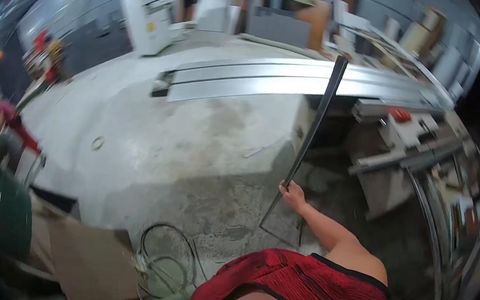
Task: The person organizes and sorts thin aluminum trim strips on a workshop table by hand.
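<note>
Holding a long, dark metal bar [318, 114] low down, with the right hand [292, 196] closed around it. Pointing up and away, leaning right, across the view of shiny metal strips [230, 81]. Cannot tell about the left hand, out of sight.

Red-and-black patterned shirt [305, 281]; green chair [12, 212].

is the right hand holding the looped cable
No, the right hand grips a long dark bar, and the looped cable lies on the floor.
</note>
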Tool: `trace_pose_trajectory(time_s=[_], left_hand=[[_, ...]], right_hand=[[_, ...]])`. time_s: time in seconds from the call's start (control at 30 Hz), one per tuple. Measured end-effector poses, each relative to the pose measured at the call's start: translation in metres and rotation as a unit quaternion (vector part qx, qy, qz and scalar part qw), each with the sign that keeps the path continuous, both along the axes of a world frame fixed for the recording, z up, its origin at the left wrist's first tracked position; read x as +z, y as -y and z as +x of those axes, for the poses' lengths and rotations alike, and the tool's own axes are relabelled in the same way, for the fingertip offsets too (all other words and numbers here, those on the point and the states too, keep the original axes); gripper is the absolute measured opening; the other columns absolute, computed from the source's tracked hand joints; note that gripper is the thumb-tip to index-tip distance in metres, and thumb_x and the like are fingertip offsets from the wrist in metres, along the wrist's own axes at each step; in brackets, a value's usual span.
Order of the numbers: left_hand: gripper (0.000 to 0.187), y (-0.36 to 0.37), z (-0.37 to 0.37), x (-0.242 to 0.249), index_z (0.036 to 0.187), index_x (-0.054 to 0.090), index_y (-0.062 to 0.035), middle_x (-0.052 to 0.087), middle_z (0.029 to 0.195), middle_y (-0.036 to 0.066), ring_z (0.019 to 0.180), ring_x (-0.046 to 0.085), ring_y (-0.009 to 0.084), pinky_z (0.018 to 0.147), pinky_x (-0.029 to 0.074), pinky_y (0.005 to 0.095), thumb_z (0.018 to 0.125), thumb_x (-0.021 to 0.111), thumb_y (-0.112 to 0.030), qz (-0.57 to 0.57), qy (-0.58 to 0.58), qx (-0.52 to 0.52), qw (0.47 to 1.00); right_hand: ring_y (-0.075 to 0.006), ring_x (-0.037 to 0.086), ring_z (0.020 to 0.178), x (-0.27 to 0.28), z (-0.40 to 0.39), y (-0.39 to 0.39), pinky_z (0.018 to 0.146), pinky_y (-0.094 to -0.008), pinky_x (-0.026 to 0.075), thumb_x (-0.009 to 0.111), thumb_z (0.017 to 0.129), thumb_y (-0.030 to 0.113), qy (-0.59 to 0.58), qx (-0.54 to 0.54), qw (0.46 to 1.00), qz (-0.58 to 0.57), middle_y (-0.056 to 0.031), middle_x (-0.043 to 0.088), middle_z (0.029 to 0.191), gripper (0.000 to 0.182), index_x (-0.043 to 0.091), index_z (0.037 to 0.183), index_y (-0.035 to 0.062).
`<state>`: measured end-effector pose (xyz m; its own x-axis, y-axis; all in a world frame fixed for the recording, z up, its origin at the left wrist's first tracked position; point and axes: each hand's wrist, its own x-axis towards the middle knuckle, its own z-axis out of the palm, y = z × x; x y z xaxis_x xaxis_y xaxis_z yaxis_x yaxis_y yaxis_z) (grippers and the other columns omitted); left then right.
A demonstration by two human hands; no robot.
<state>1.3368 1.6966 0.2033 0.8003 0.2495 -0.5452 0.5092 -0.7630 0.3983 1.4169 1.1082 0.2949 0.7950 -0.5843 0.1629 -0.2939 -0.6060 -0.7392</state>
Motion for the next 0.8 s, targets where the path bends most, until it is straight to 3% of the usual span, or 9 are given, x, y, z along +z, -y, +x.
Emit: trace_pose_trajectory(time_s=[0.1, 0.2, 0.23, 0.33, 0.47, 0.5, 0.6, 0.7, 0.8], left_hand=[[0.055, -0.014, 0.051, 0.002, 0.109, 0.050, 0.0064, 0.059, 0.097, 0.023, 0.092, 0.059, 0.0331, 0.077, 0.046, 0.0397, 0.065, 0.070, -0.018, 0.006, -0.006, -0.069, 0.998], [0.055, -0.024, 0.089, 0.001, 0.110, 0.050, 0.0064, 0.059, 0.098, 0.023, 0.092, 0.059, 0.0331, 0.077, 0.046, 0.0396, 0.064, 0.071, -0.018, 0.011, -0.012, -0.112, 0.994], [0.056, -0.028, 0.102, 0.001, 0.110, 0.050, 0.0064, 0.059, 0.098, 0.023, 0.092, 0.059, 0.0330, 0.077, 0.046, 0.0396, 0.064, 0.071, -0.018, 0.015, -0.013, -0.129, 0.992], [0.056, -0.031, 0.139, -0.001, 0.110, 0.050, 0.0063, 0.059, 0.098, 0.023, 0.092, 0.059, 0.0330, 0.077, 0.046, 0.0395, 0.064, 0.071, -0.018, 0.028, -0.012, -0.190, 0.981], [0.057, -0.022, 0.178, -0.010, 0.110, 0.050, 0.0063, 0.059, 0.098, 0.023, 0.092, 0.059, 0.0329, 0.077, 0.047, 0.0394, 0.063, 0.071, -0.017, 0.030, -0.008, -0.257, 0.966], [0.057, -0.015, 0.187, -0.012, 0.110, 0.050, 0.0063, 0.059, 0.099, 0.023, 0.092, 0.059, 0.0329, 0.077, 0.047, 0.0393, 0.063, 0.072, -0.017, 0.028, -0.005, -0.276, 0.961], [0.058, 0.021, 0.212, -0.013, 0.111, 0.050, 0.0063, 0.059, 0.099, 0.023, 0.092, 0.059, 0.0328, 0.077, 0.047, 0.0392, 0.063, 0.072, -0.017, 0.010, 0.009, -0.329, 0.944], [0.058, 0.090, 0.228, 0.000, 0.111, 0.050, 0.0062, 0.059, 0.099, 0.023, 0.092, 0.059, 0.0328, 0.077, 0.047, 0.0391, 0.062, 0.072, -0.016, -0.017, 0.021, -0.390, 0.920], [0.059, 0.164, 0.233, 0.014, 0.111, 0.050, 0.0062, 0.059, 0.099, 0.023, 0.092, 0.059, 0.0327, 0.077, 0.047, 0.0390, 0.062, 0.072, -0.016, -0.058, 0.012, -0.444, 0.894]], right_hand=[[-0.0368, 0.057, 0.082, 0.005, -0.028, -0.012, 0.069, -0.0398, 0.044, 0.055, 0.082, 0.026, 0.022, -0.122, 0.992, -0.012, -0.0155, 0.060, 0.081, 0.021, 0.057, 0.092, 0.0075], [-0.0369, 0.057, 0.082, 0.028, -0.046, -0.037, 0.068, -0.0416, 0.045, 0.056, 0.083, 0.024, 0.032, -0.171, 0.981, 0.091, -0.0159, 0.060, 0.082, 0.019, 0.057, 0.091, 0.0072], [-0.0367, 0.058, 0.082, 0.006, -0.049, -0.035, 0.068, -0.0424, 0.045, 0.057, 0.082, 0.021, 0.039, -0.197, 0.980, -0.003, -0.0165, 0.061, 0.083, 0.017, 0.057, 0.091, 0.0073], [-0.0360, 0.057, 0.077, -0.013, -0.058, -0.048, 0.065, -0.0414, 0.044, 0.056, 0.085, 0.021, 0.061, -0.224, 0.971, -0.054, -0.0153, 0.059, 0.079, 0.016, 0.055, 0.092, 0.0077], [-0.0261, 0.049, 0.062, 0.000, -0.071, -0.071, 0.059, -0.0389, 0.040, 0.053, 0.089, 0.023, 0.105, -0.210, 0.971, 0.039, -0.0092, 0.049, 0.071, 0.015, 0.051, 0.092, 0.0077], [-0.0218, 0.050, 0.063, 0.007, -0.075, -0.074, 0.061, -0.0378, 0.040, 0.053, 0.088, 0.021, 0.111, -0.210, 0.961, 0.139, -0.0074, 0.049, 0.072, 0.015, 0.050, 0.092, 0.0070], [-0.0172, 0.052, 0.064, -0.030, -0.082, -0.056, 0.059, -0.0343, 0.041, 0.054, 0.088, 0.021, 0.144, -0.253, 0.935, 0.202, -0.0048, 0.052, 0.077, 0.016, 0.052, 0.093, 0.0064], [-0.0124, 0.053, 0.063, 0.039, -0.096, -0.066, 0.056, -0.0298, 0.043, 0.055, 0.088, 0.022, 0.117, -0.279, 0.944, 0.136, -0.0027, 0.055, 0.078, 0.018, 0.054, 0.095, 0.0059], [-0.0086, 0.054, 0.059, 0.057, -0.103, -0.045, 0.052, -0.0253, 0.044, 0.056, 0.087, 0.025, 0.166, -0.288, 0.926, 0.177, -0.0008, 0.057, 0.077, 0.021, 0.055, 0.097, 0.0063]])
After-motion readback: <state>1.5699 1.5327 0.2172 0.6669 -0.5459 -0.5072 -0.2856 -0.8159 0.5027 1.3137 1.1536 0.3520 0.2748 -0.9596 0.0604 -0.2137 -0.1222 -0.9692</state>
